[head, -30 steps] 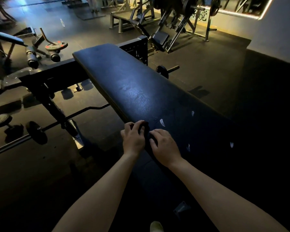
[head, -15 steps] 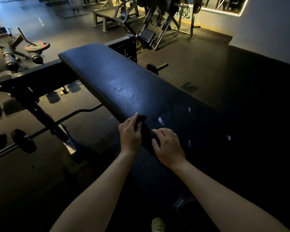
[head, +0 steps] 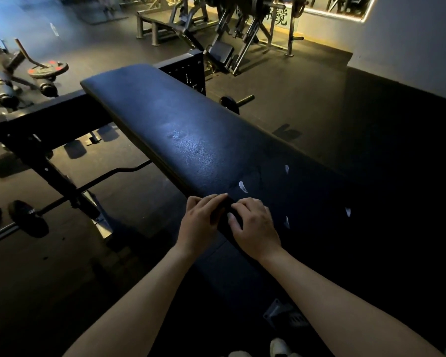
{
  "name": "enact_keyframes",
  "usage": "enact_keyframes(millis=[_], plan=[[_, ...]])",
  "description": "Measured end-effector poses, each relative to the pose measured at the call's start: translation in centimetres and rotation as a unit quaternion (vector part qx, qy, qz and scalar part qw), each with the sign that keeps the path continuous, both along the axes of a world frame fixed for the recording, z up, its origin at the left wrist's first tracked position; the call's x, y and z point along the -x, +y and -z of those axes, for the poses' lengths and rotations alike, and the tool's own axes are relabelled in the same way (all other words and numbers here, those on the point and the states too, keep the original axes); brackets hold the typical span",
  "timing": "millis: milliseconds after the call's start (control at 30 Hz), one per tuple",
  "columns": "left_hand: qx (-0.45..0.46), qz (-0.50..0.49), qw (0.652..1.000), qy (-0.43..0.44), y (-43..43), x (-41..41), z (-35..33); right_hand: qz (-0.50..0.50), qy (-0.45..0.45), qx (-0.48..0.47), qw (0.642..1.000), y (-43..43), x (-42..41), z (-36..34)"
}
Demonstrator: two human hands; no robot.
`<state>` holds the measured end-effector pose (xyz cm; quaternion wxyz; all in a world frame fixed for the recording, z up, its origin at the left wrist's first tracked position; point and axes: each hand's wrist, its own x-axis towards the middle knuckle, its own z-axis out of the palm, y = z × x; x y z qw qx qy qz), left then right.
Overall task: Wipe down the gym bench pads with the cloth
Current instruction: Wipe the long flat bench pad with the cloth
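**Hazards**

- The cloth sits on the left edge of the bench pad, towards its near end, bunched between your two hands. If you push outward over that edge, the cloth can slide off and drop to the floor. Direct your strokes inward and along the pad.
- The cloth is dark, the pad is dark and the light is low. You are likely to miss patches or lose track of wiped areas. Work in overlapping passes from one end to the other.
- Several white marks show on the pad just beyond your hands. They may be tears in the cover, though this cannot be confirmed. If they are, a dragged fold can snag and open them further. Reduce pressure there.
- A bunched cloth cleans only a narrow strip. Spread it flat before the long passes.
- The far end of the pad is well apart from your hands. A barbell lies on the floor beside the pad's left edge. Watch your footing when you step round to reach.

**Hand state**

- Left hand: the fingers are curled over the left end of the cloth at the pad's edge and grip it.
- Right hand: the fingers are bent, with fingertips and thumb on the right side of the cloth. Whether it pinches a fold or only presses down cannot be determined in this light.
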<state>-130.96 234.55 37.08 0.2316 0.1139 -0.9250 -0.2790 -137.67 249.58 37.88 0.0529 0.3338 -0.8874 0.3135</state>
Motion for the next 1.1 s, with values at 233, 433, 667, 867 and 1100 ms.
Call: enact_keyframes(millis=[233, 433, 667, 867, 1100], plan=[[-0.069, -0.164, 0.984, -0.016, 0.4, 2.1, -0.1, -0.014, -0.002, -0.021, 1.0, 0.1, 0.2, 0.2], [-0.064, -0.183, 0.981, -0.018, 2.8, 1.1, 1.1, -0.04, -0.011, -0.016, 0.999, 0.4, 0.1, -0.1], [-0.094, -0.16, 0.982, 0.027, 4.8, -1.0, 1.3, -0.104, -0.005, -0.063, 0.993, 1.0, 0.2, -0.4], [-0.139, -0.248, 0.958, 0.041, 2.3, 1.8, 0.8, -0.092, -0.019, -0.055, 0.994, 0.7, 0.0, -0.6], [-0.132, -0.253, 0.958, 0.022, 6.0, 1.0, 1.2, -0.114, -0.104, 0.046, 0.987, 1.6, 1.0, -1.1]])
